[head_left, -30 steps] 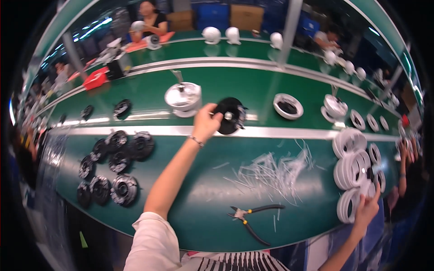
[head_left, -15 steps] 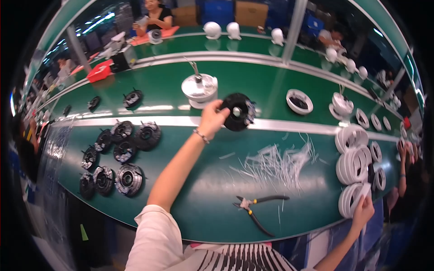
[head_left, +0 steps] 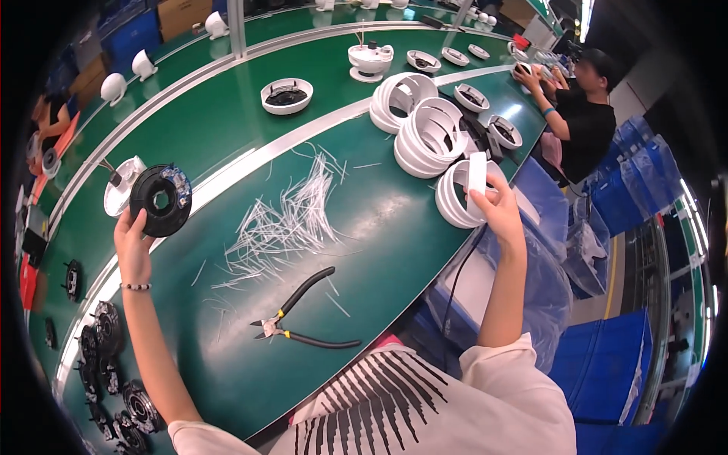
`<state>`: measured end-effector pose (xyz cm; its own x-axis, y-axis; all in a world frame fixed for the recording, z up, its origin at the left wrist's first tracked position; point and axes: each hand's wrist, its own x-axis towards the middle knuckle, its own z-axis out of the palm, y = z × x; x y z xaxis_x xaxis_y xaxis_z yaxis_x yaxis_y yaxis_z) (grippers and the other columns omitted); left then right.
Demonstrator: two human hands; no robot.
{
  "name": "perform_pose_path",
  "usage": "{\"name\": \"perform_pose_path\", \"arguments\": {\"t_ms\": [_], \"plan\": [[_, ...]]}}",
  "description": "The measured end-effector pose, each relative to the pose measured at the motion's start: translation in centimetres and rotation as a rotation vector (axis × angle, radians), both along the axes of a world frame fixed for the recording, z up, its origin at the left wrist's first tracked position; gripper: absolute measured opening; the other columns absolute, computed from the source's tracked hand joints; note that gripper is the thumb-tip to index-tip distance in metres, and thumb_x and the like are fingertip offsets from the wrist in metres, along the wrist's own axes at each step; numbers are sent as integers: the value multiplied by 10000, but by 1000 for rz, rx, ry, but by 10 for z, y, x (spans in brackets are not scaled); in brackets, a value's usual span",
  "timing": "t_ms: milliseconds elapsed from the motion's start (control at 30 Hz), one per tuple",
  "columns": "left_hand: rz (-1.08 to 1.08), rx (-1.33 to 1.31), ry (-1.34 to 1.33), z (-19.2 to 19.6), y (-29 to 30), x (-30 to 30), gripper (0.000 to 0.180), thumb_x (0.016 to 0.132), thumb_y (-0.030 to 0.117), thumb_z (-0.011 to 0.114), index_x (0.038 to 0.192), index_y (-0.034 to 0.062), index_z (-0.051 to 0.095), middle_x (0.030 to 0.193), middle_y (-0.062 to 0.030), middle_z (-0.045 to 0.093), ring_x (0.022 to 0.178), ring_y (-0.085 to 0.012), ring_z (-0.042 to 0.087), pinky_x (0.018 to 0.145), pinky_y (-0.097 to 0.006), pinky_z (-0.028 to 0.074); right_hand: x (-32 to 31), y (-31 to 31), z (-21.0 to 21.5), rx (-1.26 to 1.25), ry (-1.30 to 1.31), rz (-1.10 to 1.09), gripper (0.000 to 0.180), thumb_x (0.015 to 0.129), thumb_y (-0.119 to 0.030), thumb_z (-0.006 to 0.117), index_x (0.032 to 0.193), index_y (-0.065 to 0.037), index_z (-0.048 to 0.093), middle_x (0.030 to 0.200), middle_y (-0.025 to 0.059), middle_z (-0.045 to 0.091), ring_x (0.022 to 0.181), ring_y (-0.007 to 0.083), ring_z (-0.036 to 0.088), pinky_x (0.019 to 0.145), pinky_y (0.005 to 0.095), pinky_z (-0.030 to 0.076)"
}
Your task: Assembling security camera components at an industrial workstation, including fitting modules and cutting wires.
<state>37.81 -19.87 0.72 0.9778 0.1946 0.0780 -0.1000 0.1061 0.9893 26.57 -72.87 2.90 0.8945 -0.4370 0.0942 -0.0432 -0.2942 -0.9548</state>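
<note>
My left hand (head_left: 135,246), wearing a bead bracelet, is closed on the rim of a black round plastic housing (head_left: 144,216). The housing has a hole in its middle and a small circuit board along one edge. It is held up in front of a white round base with wires (head_left: 119,199). At the near right table edge, my right hand (head_left: 497,206) pinches a white plastic ring (head_left: 476,180), seen nearly edge-on. Just behind that ring lie ribbed white rings (head_left: 453,199) on their sides; whether they touch is unclear.
Open cutting pliers (head_left: 274,324) lie near the front edge beside a heap of clipped white strips (head_left: 292,216). More white rings (head_left: 426,140) stand at right, several black housings (head_left: 106,330) at left. A white bowl-shaped part (head_left: 287,97) sits farther back. A co-worker (head_left: 588,114) works at far right.
The view has swung to the right, so the table appears shifted left. My left hand still holds the black housing, now turned more toward me. My right hand still grips the white ring.
</note>
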Motion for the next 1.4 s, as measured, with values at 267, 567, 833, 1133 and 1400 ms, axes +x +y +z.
{"name": "perform_pose_path", "arguments": {"t_ms": [267, 567, 833, 1133, 1400], "plan": [[16, -6, 0, 1, -1, -5, 279, 843, 117, 481, 1107, 27, 481, 997, -44, 552, 863, -119, 557, 703, -279, 486, -2, -8, -12, 202, -224, -141, 260, 826, -155, 545, 984, 52, 540, 890, 106, 618, 651, 107, 561, 626, 225, 454], [44, -125, -34, 4, -26, -11, 293, 764, 22, 480, 1057, 16, 480, 927, -60, 557, 832, -139, 555, 688, -285, 468, -35, 45, 13, -129, -1075, -614, 184, 853, -73, 467, 938, 85, 504, 974, 179, 564, 742, 200, 560, 672, 297, 468], [43, -337, -18, -18, -61, -27, 409, 748, -64, 434, 1137, 24, 346, 1009, -91, 507, 847, -144, 556, 657, -267, 503, -63, 239, -10, -682, -540, 800, 167, 643, -26, 652, 798, -14, 589, 716, 92, 608, 587, 213, 595, 503, 271, 472], [-3, -334, -86, -6, -70, -34, 368, 759, -69, 427, 1111, 12, 355, 1048, -85, 488, 897, -133, 533, 685, -253, 499, -52, 262, -11, -760, -338, 980, 567, 568, -252, 746, 1043, -38, 522, 1093, 161, 497, 990, 322, 491, 809, 409, 407], [-54, -314, -79, -7, -72, -38, 382, 753, -71, 439, 1121, 14, 383, 990, -72, 522, 863, -114, 535, 646, -229, 489, -8, 244, 6, -920, 114, 1192, 1043, 461, -410, 782, 1271, -23, 252, 1334, 261, 126, 1229, 430, 136, 957, 560, 158]]}}
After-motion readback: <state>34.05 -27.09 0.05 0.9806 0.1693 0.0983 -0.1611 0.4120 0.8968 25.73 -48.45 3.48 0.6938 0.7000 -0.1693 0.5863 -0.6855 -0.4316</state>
